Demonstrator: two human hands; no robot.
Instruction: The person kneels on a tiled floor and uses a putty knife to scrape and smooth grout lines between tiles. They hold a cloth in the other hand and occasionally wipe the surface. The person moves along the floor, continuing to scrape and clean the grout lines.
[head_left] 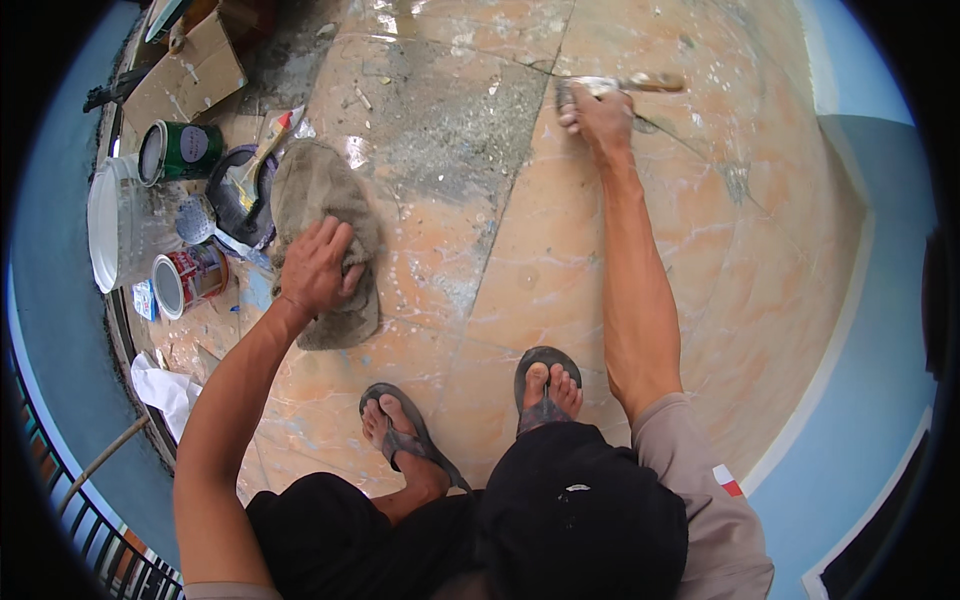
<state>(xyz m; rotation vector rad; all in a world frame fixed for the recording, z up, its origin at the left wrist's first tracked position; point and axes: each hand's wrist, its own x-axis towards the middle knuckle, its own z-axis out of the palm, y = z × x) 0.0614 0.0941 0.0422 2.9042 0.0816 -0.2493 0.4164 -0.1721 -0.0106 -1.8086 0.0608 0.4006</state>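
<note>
My left hand (322, 262) is closed on a fold of a grey-brown rag (320, 185), which lies bunched on the tiled floor at the left. Farther off and to the right, my right hand (600, 115) grips a wooden-handled scraper (655, 82) smeared with white. Its handle points right, and its other end is down at the floor by a tile joint, partly covered by my fingers. Grey, crusty residue (465, 130) coats the tiles between the two hands.
Left of the rag are a green can (180, 152), a red can (190, 280), a clear tub (115, 225), a dark tray (262, 195) with a paintbrush (262, 150), and a cardboard box (185, 80). Blue walls (880, 270) border the floor. My sandalled feet (548, 385) are close by.
</note>
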